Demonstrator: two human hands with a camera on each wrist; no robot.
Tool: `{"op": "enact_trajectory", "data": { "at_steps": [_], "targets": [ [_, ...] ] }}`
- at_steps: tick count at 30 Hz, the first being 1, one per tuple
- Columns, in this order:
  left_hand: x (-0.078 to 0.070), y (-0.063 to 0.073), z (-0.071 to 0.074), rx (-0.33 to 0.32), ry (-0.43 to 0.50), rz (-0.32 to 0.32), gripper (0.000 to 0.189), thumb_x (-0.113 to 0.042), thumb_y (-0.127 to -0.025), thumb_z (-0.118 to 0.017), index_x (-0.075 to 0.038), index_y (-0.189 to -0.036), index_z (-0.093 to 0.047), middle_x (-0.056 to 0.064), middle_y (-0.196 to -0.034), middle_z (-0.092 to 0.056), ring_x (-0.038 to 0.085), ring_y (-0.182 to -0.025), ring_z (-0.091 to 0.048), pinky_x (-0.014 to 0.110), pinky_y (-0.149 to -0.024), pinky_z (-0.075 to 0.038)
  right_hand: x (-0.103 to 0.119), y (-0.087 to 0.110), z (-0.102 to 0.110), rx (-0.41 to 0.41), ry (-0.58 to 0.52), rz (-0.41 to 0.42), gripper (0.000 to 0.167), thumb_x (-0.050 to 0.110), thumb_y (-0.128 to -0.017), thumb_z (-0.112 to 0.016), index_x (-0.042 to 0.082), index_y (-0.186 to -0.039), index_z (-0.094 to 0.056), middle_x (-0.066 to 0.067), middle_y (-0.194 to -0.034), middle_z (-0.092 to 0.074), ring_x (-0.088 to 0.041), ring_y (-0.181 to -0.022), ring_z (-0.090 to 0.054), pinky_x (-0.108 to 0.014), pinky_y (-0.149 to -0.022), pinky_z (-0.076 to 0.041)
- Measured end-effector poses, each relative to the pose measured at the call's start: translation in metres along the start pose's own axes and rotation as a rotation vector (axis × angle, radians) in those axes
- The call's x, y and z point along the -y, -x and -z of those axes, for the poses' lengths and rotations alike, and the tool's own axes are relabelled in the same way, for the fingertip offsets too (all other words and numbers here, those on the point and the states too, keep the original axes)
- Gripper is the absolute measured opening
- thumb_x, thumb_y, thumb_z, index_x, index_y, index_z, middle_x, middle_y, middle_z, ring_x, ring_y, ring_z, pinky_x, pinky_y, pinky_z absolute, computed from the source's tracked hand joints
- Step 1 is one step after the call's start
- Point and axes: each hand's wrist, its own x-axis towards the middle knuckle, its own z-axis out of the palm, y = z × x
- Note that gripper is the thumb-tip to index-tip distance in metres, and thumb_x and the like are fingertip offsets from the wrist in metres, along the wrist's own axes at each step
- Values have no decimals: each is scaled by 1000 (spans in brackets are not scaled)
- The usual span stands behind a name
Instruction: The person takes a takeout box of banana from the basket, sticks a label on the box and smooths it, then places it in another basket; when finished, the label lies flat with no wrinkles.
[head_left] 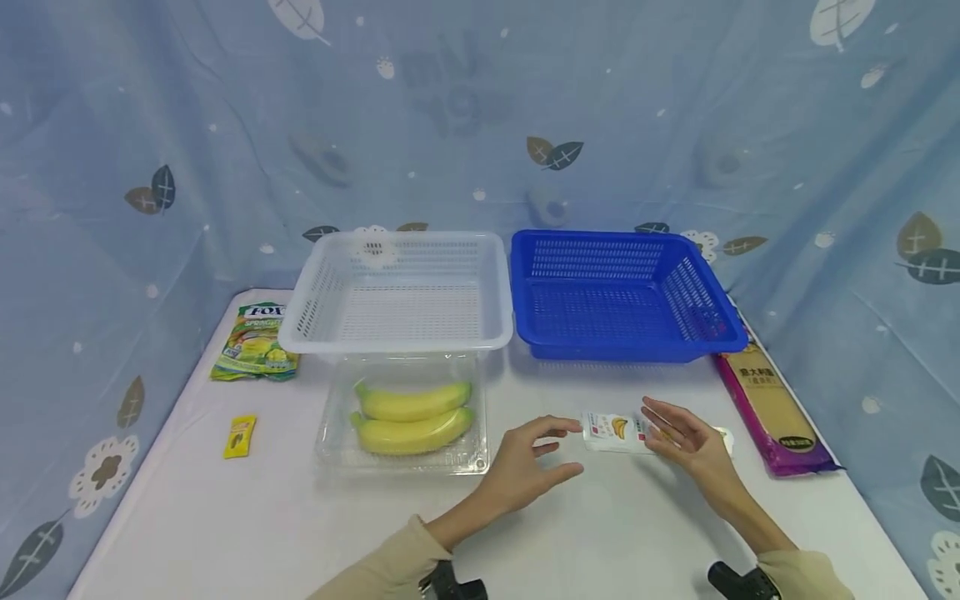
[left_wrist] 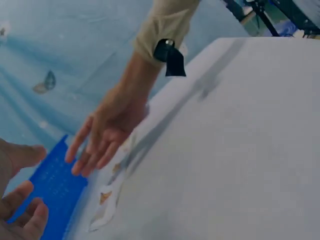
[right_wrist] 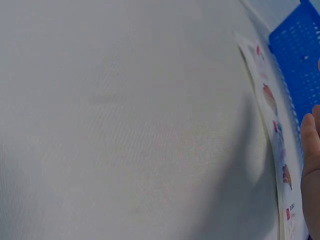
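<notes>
A flat white strip of packaging (head_left: pixel 609 427) printed with banana pictures lies on the table in front of the blue basket. My left hand (head_left: pixel 523 468) is spread, its index fingertip right at the strip's left end. Over the strip's right part hovers my right hand (head_left: pixel 693 454), fingers loosely extended, hiding some of it. Neither hand grips anything. The right wrist view has the strip (right_wrist: pixel 272 115) running along the right side, beside the edge of my right hand (right_wrist: pixel 311 165). To the left of my left hand, two yellow bananas (head_left: pixel 412 417) sit in a clear plastic container (head_left: pixel 333 446).
At the back stand a white basket (head_left: pixel 397 344) and a blue basket (head_left: pixel 630 346). On the left lie a green snack bag (head_left: pixel 258 342) and a small yellow packet (head_left: pixel 240 437). A purple noodle pack (head_left: pixel 780 408) lies along the right edge, partly behind the blue basket.
</notes>
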Motion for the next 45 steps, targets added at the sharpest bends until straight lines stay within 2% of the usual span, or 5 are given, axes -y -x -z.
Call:
{"op": "enact_trajectory", "data": {
  "at_steps": [10,17,30,39,45],
  "targets": [
    [53,-63,-46,-79,-298,47,44,0,-68,-84,-3,-110,-69,9,-110,-70,21,-96,-66,18,-82,-50,-11,-8,-1,25,69,-96,52,-6,-88,-63,-12,-135,-40,-9,-138,-54,-5,-120,-54,-24,-89,-49],
    [64,-68,-48,-83,-299,58,40,7,-65,-82,2,-102,-70,13,-100,-71,21,-89,-65,19,-78,-52,-14,-14,-1,53,88,-141,55,-3,-88,-65,-13,-136,-39,-13,-139,-52,-7,-119,-55,-24,-90,-49],
    [67,-71,-50,-97,-310,62,36,12,-61,-82,0,-93,-70,9,-89,-70,18,-78,-64,16,-72,-48,-15,-16,-4,-20,184,-40,45,-5,-87,-65,-19,-125,-47,-4,-136,-56,-4,-114,-58,-17,-94,-43],
    [67,-72,-51,-56,-226,162,38,14,-62,-81,6,-95,-65,13,-93,-68,17,-79,-66,14,-69,-51,-18,-18,-7,-42,288,-79,41,0,-86,-69,-14,-121,-54,-30,-137,-46,3,-113,-55,-13,-94,-41],
    [66,-71,-51,-59,-248,160,34,13,-63,-81,4,-93,-66,12,-90,-67,15,-78,-65,15,-69,-50,-17,-14,-7,-78,336,-153,43,7,-86,-71,-10,-122,-56,-21,-130,-55,5,-104,-58,-10,-88,-45]
  ]
}}
